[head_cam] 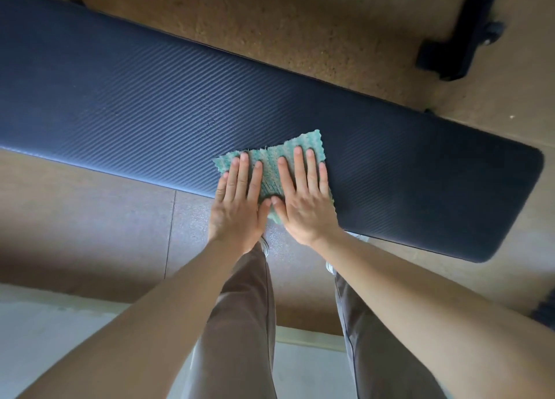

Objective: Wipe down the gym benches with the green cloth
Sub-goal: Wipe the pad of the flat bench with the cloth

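Looking down from the head camera, the long dark bench (120, 98) runs from the upper left of the picture to the right side. The green cloth (270, 158) lies in the middle of the picture, on the near edge of the bench. The left hand (237, 200) and the right hand (303, 200) both lie flat on the cloth, side by side. Their fingers are straight and a little spread, and the thumbs almost touch. They press down and do not grab.

A bit of the cloth hangs off the near edge, between the thumbs. I think a pull toward the body could drag it off onto the floor (270, 23). Flat hands do not hold tight, so the cloth could also bunch up or slip out from under them. The cloth is small and the bench is long, so the far edge and the ends could get missed.

The person's legs in brown trousers (240, 323) stand close to the bench. A black frame (468, 38) sits on the floor in the upper right, well apart from the cloth. I do not think it blocks the wiping.
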